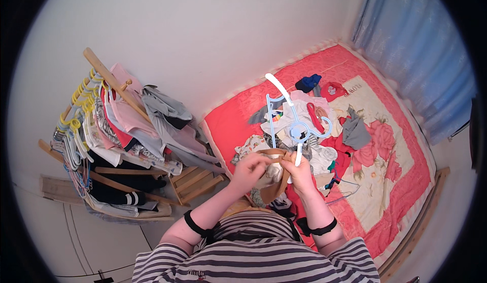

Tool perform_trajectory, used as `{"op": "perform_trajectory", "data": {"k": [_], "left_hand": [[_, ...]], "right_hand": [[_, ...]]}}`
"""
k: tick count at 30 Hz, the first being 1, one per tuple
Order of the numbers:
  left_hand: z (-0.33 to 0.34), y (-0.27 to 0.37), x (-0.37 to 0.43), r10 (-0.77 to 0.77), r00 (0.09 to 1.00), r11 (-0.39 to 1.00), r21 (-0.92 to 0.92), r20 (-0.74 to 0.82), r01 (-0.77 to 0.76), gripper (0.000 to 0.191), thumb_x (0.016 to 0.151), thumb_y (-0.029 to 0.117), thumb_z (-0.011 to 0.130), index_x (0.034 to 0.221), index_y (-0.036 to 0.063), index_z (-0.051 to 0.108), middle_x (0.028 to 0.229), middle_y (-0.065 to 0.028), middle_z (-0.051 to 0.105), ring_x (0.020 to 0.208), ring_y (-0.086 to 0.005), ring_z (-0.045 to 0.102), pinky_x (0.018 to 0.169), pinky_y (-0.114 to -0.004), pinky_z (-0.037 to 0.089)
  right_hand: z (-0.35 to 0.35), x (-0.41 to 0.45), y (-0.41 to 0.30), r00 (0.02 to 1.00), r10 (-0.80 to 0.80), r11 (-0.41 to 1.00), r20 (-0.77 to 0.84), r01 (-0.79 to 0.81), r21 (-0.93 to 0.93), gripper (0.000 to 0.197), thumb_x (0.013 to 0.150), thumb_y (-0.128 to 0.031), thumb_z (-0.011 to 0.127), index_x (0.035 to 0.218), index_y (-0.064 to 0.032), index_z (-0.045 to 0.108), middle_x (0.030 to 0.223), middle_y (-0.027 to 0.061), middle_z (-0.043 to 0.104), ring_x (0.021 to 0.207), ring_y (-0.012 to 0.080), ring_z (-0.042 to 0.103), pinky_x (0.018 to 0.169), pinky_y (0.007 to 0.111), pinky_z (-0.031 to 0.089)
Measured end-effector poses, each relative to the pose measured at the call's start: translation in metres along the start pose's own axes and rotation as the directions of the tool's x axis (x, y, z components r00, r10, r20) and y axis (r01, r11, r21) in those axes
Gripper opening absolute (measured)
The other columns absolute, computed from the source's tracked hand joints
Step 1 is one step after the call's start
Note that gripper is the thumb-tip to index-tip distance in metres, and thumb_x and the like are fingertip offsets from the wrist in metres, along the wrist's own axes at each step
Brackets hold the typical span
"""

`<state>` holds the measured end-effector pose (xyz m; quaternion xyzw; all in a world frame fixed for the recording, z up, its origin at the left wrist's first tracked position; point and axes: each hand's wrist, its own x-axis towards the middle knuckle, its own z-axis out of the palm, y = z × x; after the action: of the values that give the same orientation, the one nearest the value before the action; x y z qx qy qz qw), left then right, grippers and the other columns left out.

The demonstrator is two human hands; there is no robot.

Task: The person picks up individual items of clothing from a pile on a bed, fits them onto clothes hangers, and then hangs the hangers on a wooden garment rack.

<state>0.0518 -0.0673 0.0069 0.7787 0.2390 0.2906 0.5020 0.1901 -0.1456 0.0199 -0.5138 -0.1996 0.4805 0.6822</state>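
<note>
A blue and white plastic clothes hanger [295, 125] stands up from my right hand [300, 170], its hook pointing right. The same hand pinches the edge of a brown garment [277, 191], which hangs below between my hands. My left hand [251, 168] is at the garment's upper left, fingers bent against its edge; how firmly they hold it cannot be told. Beneath and beyond lies a heap of mixed clothes, among them a white garment [323, 157], a grey garment [354, 130], a red cap [331, 91] and a dark blue item [309, 82].
The heap rests on a bed with a red floral cover [412, 195]. At the left, a wooden rack [114, 85] carries many clothes on hangers. A small slatted wooden piece [196, 184] stands beside it. Blue curtains [414, 54] hang at the right. Another blue hanger [352, 191] lies on the bed.
</note>
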Motion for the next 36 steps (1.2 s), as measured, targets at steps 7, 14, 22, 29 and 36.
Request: {"op": "perform_trajectory", "data": {"k": [7,14,22,29,36], "left_hand": [[-0.01,-0.027,0.013,0.146,0.983,0.873,0.482,-0.111,-0.075,0.031,0.07,0.02,0.058,0.096,0.0025,0.055,0.088,-0.0118,0.052,0.083,-0.0219,0.051,0.069,-0.032,0.041],[-0.031,-0.026,0.012,-0.412,0.898,0.911,0.058,0.158,0.408,0.018,0.077,0.013,0.05,0.089,0.0012,0.057,0.083,-0.0057,0.058,0.068,-0.0135,0.055,0.056,-0.022,0.043],[-0.053,-0.01,0.003,-0.493,0.824,0.281,-0.845,0.28,0.455,0.025,0.084,0.015,0.036,0.102,0.0014,0.046,0.099,-0.0085,0.053,0.091,-0.0174,0.052,0.076,-0.03,0.043],[-0.06,-0.019,0.0,-0.688,0.723,0.242,-0.92,0.061,0.309,0.029,0.086,0.022,0.03,0.104,0.003,0.041,0.102,-0.0105,0.05,0.093,-0.0225,0.051,0.08,-0.037,0.041],[-0.055,-0.023,-0.012,-0.643,0.762,0.375,-0.898,-0.073,0.23,0.014,0.084,0.015,0.039,0.094,0.0057,0.043,0.088,-0.0074,0.05,0.079,-0.0167,0.053,0.07,-0.031,0.044]], "right_hand": [[-0.003,-0.011,-0.014,0.995,-0.026,0.997,0.097,0.033,-0.071,0.024,0.066,0.002,0.058,0.058,-0.007,0.038,0.075,0.0029,0.051,0.067,0.0081,0.046,0.062,0.022,0.037],[-0.024,-0.011,-0.014,0.987,-0.111,0.943,0.12,0.142,-0.3,0.01,0.065,0.0,0.058,0.071,-0.0009,0.05,0.078,0.0034,0.054,0.072,0.0081,0.048,0.064,0.022,0.039],[-0.047,-0.008,-0.019,0.961,-0.096,0.876,0.26,0.206,-0.437,0.013,0.073,-0.012,0.057,0.078,0.0004,0.058,0.063,0.0001,0.053,0.055,0.0086,0.049,0.051,0.022,0.04],[-0.051,-0.015,-0.073,0.915,-0.018,0.432,0.404,0.371,-0.822,0.028,0.07,-0.023,0.061,0.061,0.0015,0.053,0.052,0.0094,0.048,0.047,0.0181,0.047,0.045,0.028,0.036],[-0.007,-0.025,-0.051,0.79,-0.095,0.117,0.605,0.613,-0.782,0.027,0.067,-0.021,0.064,0.057,0.0002,0.052,0.051,0.0101,0.047,0.046,0.0248,0.044,0.044,0.03,0.036]]}}
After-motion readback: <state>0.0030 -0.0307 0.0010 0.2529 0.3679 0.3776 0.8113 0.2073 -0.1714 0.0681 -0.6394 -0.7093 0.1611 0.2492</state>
